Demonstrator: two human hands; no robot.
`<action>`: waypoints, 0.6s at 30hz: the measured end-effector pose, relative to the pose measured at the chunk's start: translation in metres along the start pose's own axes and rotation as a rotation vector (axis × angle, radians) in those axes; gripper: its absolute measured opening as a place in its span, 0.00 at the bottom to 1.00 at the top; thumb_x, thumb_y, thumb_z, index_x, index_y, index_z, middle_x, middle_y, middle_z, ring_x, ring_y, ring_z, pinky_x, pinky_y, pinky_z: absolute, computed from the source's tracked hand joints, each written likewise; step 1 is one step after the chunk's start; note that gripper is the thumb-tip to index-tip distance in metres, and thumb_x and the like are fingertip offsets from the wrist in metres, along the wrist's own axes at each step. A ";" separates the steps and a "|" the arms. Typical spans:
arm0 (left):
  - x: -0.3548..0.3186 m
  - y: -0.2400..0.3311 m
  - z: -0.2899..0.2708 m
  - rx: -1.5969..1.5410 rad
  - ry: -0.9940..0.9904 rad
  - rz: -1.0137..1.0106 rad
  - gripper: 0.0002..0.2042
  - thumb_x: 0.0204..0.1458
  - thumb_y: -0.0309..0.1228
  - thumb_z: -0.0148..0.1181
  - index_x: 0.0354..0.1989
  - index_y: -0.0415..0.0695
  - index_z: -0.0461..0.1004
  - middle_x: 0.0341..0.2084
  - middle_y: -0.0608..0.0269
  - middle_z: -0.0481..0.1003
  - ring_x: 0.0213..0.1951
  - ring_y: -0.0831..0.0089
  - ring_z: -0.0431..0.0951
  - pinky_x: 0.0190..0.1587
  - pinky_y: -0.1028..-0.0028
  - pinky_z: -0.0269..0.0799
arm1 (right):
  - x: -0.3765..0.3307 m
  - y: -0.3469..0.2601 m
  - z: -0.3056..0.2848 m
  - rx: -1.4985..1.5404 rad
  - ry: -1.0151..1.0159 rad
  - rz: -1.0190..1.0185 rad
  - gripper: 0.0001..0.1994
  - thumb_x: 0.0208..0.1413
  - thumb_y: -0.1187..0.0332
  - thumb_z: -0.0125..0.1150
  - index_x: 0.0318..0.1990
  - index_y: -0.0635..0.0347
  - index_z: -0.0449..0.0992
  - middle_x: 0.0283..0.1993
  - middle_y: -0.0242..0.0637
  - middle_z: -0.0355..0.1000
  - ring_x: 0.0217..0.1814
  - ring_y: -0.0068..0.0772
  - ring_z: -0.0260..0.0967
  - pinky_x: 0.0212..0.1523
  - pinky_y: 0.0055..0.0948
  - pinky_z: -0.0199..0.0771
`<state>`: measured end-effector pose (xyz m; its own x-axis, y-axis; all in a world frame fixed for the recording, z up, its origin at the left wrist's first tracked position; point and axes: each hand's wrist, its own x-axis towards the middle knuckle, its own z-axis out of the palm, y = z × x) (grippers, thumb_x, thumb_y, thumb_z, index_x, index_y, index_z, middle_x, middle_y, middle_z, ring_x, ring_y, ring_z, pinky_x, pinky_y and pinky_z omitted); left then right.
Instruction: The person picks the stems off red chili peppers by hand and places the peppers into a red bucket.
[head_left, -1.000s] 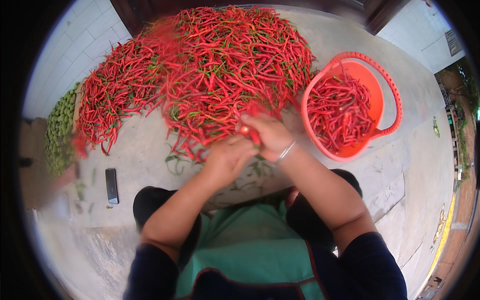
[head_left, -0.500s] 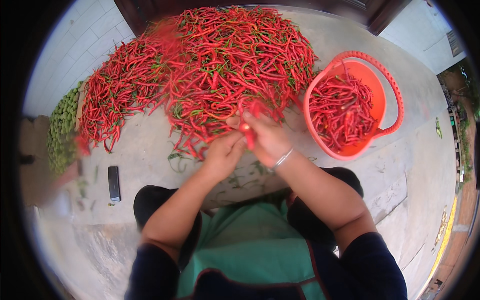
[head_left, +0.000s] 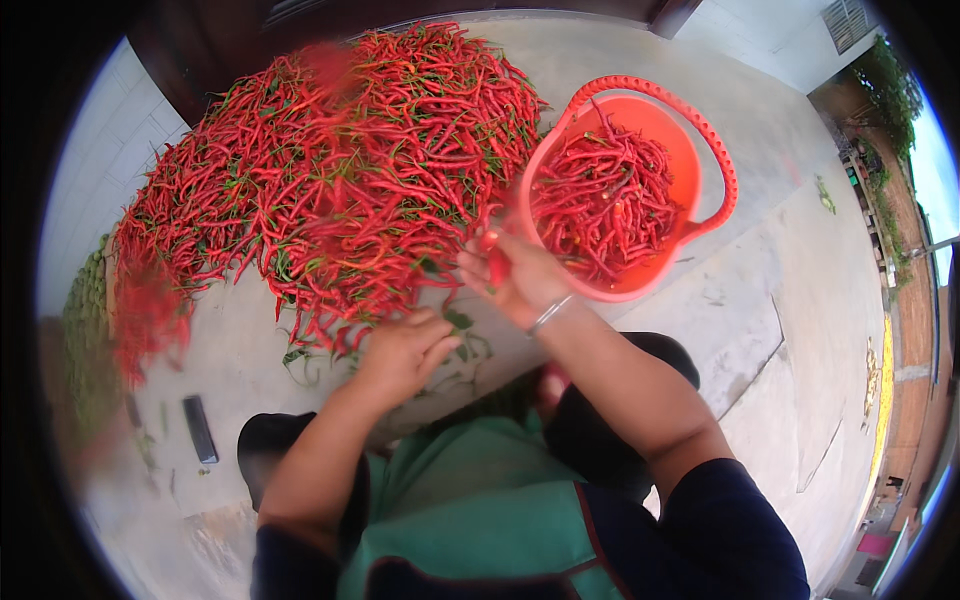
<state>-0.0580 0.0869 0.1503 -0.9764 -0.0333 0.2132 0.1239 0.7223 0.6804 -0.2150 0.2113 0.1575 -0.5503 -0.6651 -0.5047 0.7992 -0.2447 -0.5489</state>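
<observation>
Red chili peppers with green stems lie in a large chili pile [head_left: 400,150] in front of me. My right hand [head_left: 520,278] is closed around a few red chili peppers [head_left: 497,260], between the pile and the bucket. My left hand [head_left: 402,358] is over the pile's near edge, with its fingers curled in and the thumb beside them. Whatever those fingers hold, if anything, is hidden. The orange-red bucket [head_left: 690,165], with its handle raised, stands right of my right hand. Inside it are many red chili peppers [head_left: 605,200], most with no green showing.
Green leaves and stem bits [head_left: 470,345] lie on the concrete floor [head_left: 740,320] before my knees. A dark phone [head_left: 199,430] rests at the left. Blurred green produce [head_left: 90,320] is at the far left. A dark door [head_left: 230,45] stands behind the pile.
My hands, together around chili peppers before, are now apart: the left lower and leftward, the right still holding peppers near the bucket. The whole view has turned, shifting pile and bucket leftward.
</observation>
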 end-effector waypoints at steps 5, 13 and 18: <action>-0.025 -0.048 0.032 0.254 -0.259 -0.111 0.08 0.48 0.33 0.56 0.33 0.43 0.71 0.31 0.57 0.73 0.34 0.56 0.74 0.36 0.61 0.69 | 0.024 -0.097 -0.051 0.234 0.366 -0.292 0.33 0.57 0.48 0.47 0.60 0.68 0.52 0.59 0.50 0.59 0.60 0.44 0.60 0.58 0.38 0.63; -0.033 -0.124 0.035 0.493 -0.190 -0.430 0.16 0.43 0.30 0.58 0.42 0.43 0.68 0.37 0.52 0.72 0.36 0.56 0.75 0.37 0.61 0.71 | 0.004 -0.003 0.039 -0.617 -0.250 -0.118 0.19 0.58 0.64 0.51 0.54 0.65 0.63 0.52 0.44 0.67 0.51 0.35 0.68 0.50 0.30 0.68; 0.000 -0.142 0.050 0.479 -0.070 -0.470 0.17 0.43 0.30 0.59 0.43 0.44 0.65 0.34 0.53 0.71 0.35 0.56 0.75 0.35 0.61 0.72 | 0.002 -0.002 0.040 -0.692 -0.233 -0.168 0.16 0.56 0.69 0.52 0.52 0.64 0.66 0.47 0.40 0.70 0.44 0.27 0.71 0.41 0.21 0.69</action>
<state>-0.0849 0.0194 0.0186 -0.9186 -0.3855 -0.0868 -0.3931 0.8691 0.3002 -0.2079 0.1825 0.1847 -0.5246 -0.8090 -0.2651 0.3322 0.0922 -0.9387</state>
